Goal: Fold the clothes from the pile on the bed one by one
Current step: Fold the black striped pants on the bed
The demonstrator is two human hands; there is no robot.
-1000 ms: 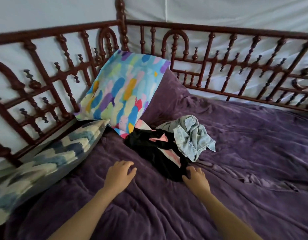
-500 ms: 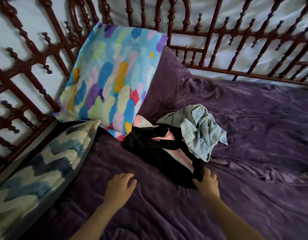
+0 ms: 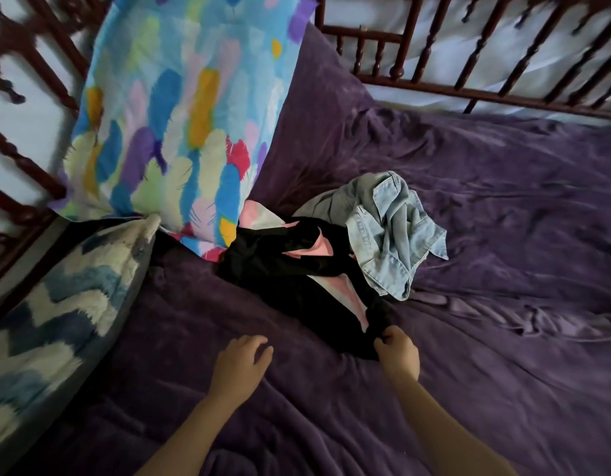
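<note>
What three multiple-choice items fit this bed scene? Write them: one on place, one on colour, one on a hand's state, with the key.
1. Where does the denim garment lie?
A. Against the black garment, on the pile's right.
B. On the feather-print pillow.
C. Over the bed rail.

2. What colour is the bedspread?
A. Green.
B. Purple.
C. White.

3. What is the right hand doing?
A. Lying flat.
B. Holding a pillow.
C. Pinching the black garment's near edge.

Key: 1 A, the denim sits crumpled against the black cloth's right side. 2 B, it is purple all over. 3 C, it grips black cloth.
</note>
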